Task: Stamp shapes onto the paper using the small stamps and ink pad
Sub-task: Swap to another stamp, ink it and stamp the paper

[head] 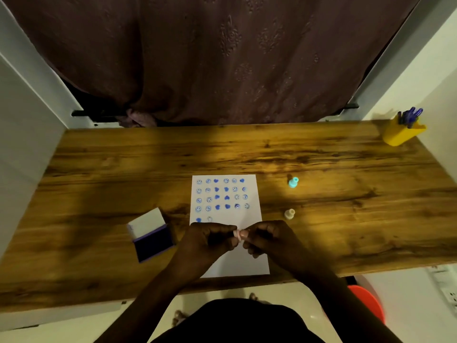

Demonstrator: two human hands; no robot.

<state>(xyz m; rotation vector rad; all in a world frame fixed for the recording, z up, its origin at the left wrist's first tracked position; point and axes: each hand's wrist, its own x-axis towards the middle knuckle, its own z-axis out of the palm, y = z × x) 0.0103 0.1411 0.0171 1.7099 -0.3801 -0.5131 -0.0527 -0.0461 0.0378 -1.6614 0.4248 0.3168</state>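
Note:
A white paper [249, 264] lies on the wooden table [99, 169], with rows of blue smiley and heart prints on its upper part. Over its middle, my left hand [210, 240] and my right hand [265, 240] meet and both pinch a small pink stamp [238, 234] between their fingertips. The open ink pad [154, 241], dark blue with a white lid raised, sits left of the paper. A turquoise stamp [293, 182] and a cream stamp [289, 214] stand to the right of the paper.
A yellow pen holder [401, 133] with blue pens stands at the table's far right corner. A dark curtain hangs behind the table. White walls close in on both sides. An orange object [366, 303] sits on the floor at the right.

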